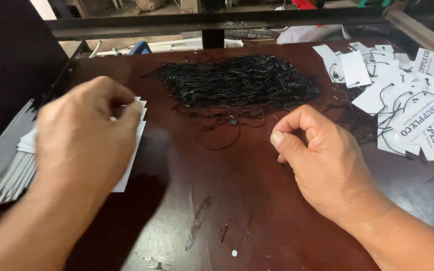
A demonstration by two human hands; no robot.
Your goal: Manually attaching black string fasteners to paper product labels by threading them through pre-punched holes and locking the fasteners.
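Note:
My left hand (84,133) rests curled on a stack of blank white card tags (132,150) at the table's left side, fingertips on the top card's far edge. My right hand (317,155) hovers over the dark red table (237,200), thumb and forefinger pinched together on what looks like a thin black string (227,131); the string at the pinch is barely visible. A big heap of black string loops (242,83) lies beyond both hands.
A pile of white printed tags with black strings attached (408,105) fills the far right. More white cards fan out at the left edge (6,170). A dark metal bar (217,22) crosses behind the table.

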